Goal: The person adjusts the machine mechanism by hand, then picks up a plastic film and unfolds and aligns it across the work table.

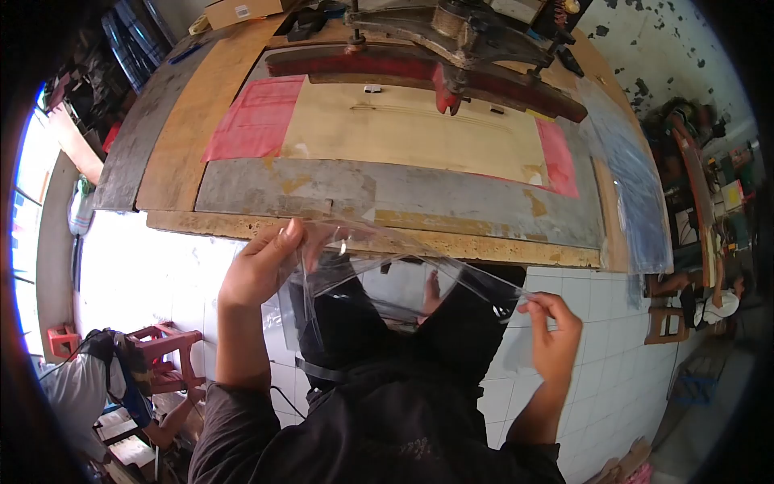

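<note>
A clear plastic sheet point(379, 242) is stretched between my two hands, above my lap and just in front of the table's near edge. My left hand point(262, 262) pinches its left end, thumb on top, with folds hanging below. The right end is pinched between the fingertips of my right hand point(551, 327). Beyond them on the table point(266, 189) lies a long cream sheet point(403, 125) with pink pieces point(256, 117) at its ends. A heavy red and dark metal press bar point(355, 66) spans the sheet's far side.
Stacked clear bluish plastic point(633, 189) lies at the table's right end. A cardboard box point(242, 11) is at the back left. One person sits at lower left beside a red stool point(173, 355); other people are at the far right near a wooden stool point(666, 324).
</note>
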Demonstrator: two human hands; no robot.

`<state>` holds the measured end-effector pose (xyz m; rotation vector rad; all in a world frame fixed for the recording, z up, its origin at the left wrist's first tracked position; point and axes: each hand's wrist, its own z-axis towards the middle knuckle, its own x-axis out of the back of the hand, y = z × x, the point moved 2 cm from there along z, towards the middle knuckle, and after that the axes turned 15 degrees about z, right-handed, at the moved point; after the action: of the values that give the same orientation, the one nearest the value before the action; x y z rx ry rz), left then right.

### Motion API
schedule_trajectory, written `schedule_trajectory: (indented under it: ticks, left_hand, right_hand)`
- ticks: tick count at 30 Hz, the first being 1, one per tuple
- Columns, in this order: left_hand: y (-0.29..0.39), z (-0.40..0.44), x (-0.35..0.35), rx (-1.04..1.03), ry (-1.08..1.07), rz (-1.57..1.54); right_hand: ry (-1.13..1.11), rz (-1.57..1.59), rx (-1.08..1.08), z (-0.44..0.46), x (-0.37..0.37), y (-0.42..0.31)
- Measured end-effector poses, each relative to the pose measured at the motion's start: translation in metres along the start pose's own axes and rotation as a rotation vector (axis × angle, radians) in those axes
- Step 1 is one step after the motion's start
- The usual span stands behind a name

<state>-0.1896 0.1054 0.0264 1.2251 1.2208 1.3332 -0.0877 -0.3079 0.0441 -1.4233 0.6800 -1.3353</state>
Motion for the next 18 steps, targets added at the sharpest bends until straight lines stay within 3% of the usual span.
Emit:
schedule_trajectory:
  ticks: [3, 7, 13, 15, 18]
  left_hand:
    - [-0.025, 0.006, -0.003, 0.024, -0.089, -0.141]
    - [-0.025, 0.013, -0.012, 0.064, -0.092, -0.233]
    - [-0.008, 0.022, -0.007, 0.118, -0.275, 0.094]
    - [-0.001, 0.025, -0.009, -0.002, -0.331, 0.267]
    - [0.005, 0.025, -0.017, -0.080, -0.289, 0.278]
  right_hand:
    - [-0.069, 0.220, -0.160, 0.004, 0.036, -0.005]
    - [-0.217, 0.247, -0.350, 0.017, 0.065, -0.005]
    - [-0.395, 0.268, -0.417, 0.028, 0.100, 0.003]
    - [-0.518, 0.339, -0.456, 0.028, 0.107, 0.001]
    - [-0.565, 0.429, -0.536, 0.031, 0.118, 0.014]
